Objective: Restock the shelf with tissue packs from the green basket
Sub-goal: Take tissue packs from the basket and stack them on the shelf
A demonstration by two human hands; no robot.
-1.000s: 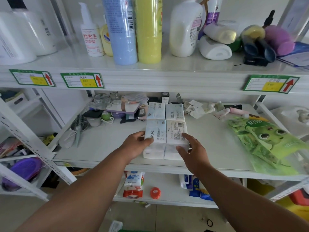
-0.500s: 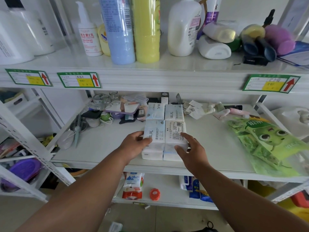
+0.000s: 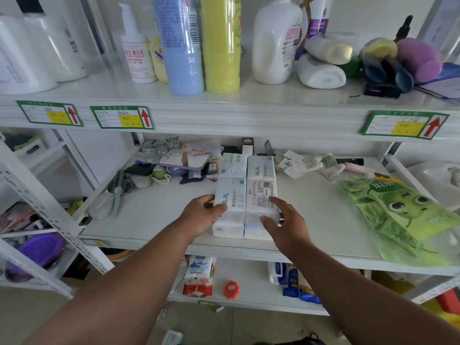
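Several white tissue packs sit in a block at the middle of the white shelf (image 3: 316, 220). Two back packs (image 3: 260, 168) lie flat side by side. In front of them stand two short stacks. My left hand (image 3: 200, 216) grips the left front pack (image 3: 231, 195) from its left side, thumb on top. My right hand (image 3: 286, 221) holds the right front pack (image 3: 261, 192), fingers on its top and right side, thumb across the front. The green basket is out of view.
Small clutter lies behind and left of the packs: glass jars (image 3: 159, 148), a hairbrush (image 3: 119, 188), a mirror. Green frog-print bags (image 3: 398, 215) lie on the shelf's right. Tall bottles (image 3: 219, 43) stand on the shelf above. Packets and an orange roll (image 3: 231, 290) lie on the shelf below.
Both hands stay on the front packs. My right thumb has slid round onto the front of the right stack. The packs have barely shifted.
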